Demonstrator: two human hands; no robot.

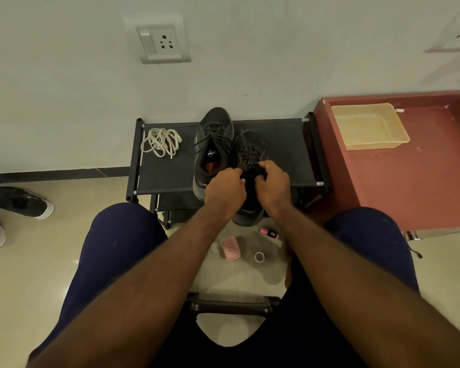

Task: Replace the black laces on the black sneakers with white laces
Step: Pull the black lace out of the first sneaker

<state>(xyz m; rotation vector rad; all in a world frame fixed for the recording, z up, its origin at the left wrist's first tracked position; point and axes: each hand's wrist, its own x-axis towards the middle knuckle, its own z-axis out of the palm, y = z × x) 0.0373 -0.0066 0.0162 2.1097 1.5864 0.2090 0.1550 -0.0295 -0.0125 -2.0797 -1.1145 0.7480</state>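
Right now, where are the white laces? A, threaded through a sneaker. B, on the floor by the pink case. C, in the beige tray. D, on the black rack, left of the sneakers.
D: the white laces lie heaped on the black rack, left of both sneakers and apart from them, while the left hand and right hand pinch one sneaker's black laces.

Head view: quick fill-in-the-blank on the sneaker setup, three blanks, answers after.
1. The white laces lie on the rack, to the ____ of the sneakers.
2. The left hand and right hand pinch the lace of the ____ sneaker.
3. Both sneakers are laced in ____.
Answers: left; right; black.
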